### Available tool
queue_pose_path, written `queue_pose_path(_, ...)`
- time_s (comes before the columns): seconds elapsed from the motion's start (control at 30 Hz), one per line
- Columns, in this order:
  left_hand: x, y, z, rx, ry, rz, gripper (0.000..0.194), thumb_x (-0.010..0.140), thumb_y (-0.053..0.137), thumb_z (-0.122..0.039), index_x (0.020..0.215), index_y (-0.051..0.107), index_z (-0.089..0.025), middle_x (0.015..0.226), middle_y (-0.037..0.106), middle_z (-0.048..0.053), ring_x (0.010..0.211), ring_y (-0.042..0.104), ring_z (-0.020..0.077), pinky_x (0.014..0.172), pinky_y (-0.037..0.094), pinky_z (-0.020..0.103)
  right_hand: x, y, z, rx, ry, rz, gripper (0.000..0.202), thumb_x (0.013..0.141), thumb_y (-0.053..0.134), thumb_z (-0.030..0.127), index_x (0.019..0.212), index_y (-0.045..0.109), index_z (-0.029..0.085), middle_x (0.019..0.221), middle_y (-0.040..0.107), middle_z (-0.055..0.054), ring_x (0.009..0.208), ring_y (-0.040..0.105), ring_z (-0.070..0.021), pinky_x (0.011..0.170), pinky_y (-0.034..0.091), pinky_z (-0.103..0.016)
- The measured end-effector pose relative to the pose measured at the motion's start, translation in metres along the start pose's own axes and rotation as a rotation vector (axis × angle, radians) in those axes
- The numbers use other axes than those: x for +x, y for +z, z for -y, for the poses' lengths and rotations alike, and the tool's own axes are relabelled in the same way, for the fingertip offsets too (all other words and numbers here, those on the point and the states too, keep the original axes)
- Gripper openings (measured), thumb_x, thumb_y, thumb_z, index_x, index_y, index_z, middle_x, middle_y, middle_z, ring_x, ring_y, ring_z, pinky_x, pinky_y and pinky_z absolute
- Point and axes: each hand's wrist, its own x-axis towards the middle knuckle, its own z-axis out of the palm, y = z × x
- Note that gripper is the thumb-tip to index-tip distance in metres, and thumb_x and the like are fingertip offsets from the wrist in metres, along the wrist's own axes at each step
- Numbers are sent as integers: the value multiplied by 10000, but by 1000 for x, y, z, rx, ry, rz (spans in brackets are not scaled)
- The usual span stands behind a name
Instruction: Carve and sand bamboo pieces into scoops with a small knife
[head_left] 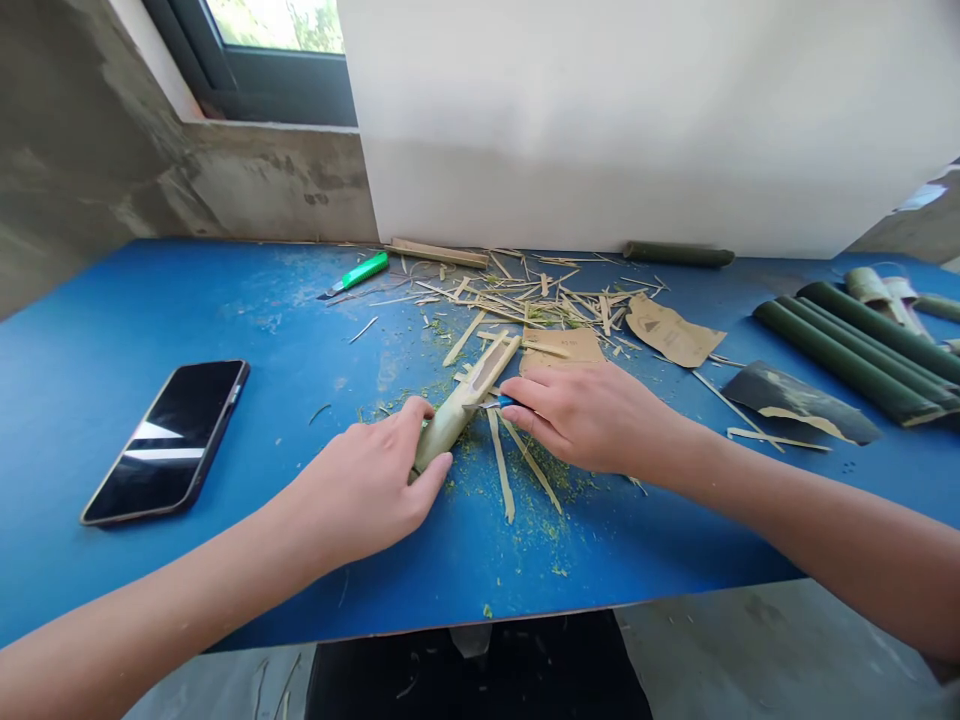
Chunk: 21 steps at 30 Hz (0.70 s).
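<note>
My left hand (382, 470) is closed round the near end of a pale, peeled bamboo piece (450, 415), pressing it to the blue table. The bamboo lies tilted away to the right, and its far end is cut open into a hollow slot. In my right hand (574, 410) is a small carving knife (499, 403) with a blue handle. Its thin metal blade touches or nearly touches the bamboo's right side, about midway along. My fingers hide most of the handle. Bamboo strips (502, 470) and green shavings lie beneath and around the piece.
A phone (169, 440) lies at left, a green utility knife (356, 275) farther back. Bamboo splinters (525, 295) and sandpaper pieces (671, 330) spread behind my hands. Green bamboo lengths (855, 350) and a dark curved sheet (799, 400) lie at right. A white board (637, 120) stands behind.
</note>
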Motion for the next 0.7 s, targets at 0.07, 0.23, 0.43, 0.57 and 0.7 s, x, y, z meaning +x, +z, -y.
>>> queue_pose_path(0.07, -3, -1, -2, -34, -10, 1, 321, 1042, 435, -471, 1235, 494, -222, 764, 731, 30, 608, 717, 288, 535, 359, 332, 3, 3, -4, 41, 36, 12, 481, 1126, 313, 493, 1196, 691, 203, 1005, 758, -102, 874, 673, -249, 686, 348, -333)
queue_pose_path(0.23, -11, 5, -9, 42, 228, -114, 428, 1006, 521, -533, 1330, 554, -254, 730, 710, 18, 564, 669, 255, 500, 323, 332, 10, 8, -22, 283, 181, 47, 371, 1111, 354, 439, 1235, 639, 234, 1083, 770, -90, 885, 692, -246, 706, 409, -335)
queue_pose_path(0.43, 4, 11, -13, 87, 903, -338, 176, 977, 603, -373, 921, 672, -220, 927, 711, 70, 820, 649, 236, 812, 501, 416, 22, -13, -32, 453, 207, 286, 401, 1109, 331, 485, 1117, 665, 262, 773, 735, -16, 623, 655, -192, 623, 404, -329)
queue_pose_path(0.57, 17, 14, -27, 54, 1024, -345, 214, 1028, 532, -217, 846, 645, -210, 711, 598, 15, 644, 520, 184, 710, 469, 371, 25, -25, -33, 368, 210, 367, 395, 1095, 354, 489, 1038, 680, 272, 738, 737, -19, 645, 668, -206, 620, 394, -338)
queue_pose_path(0.7, 20, 21, -32, 15, 981, -400, 197, 1051, 504, -237, 956, 672, -198, 711, 611, 12, 623, 503, 187, 644, 453, 373, 20, -19, -32, 397, 224, 365, 365, 1075, 395, 498, 1081, 679, 269, 697, 737, -22, 679, 696, -224, 618, 406, -338)
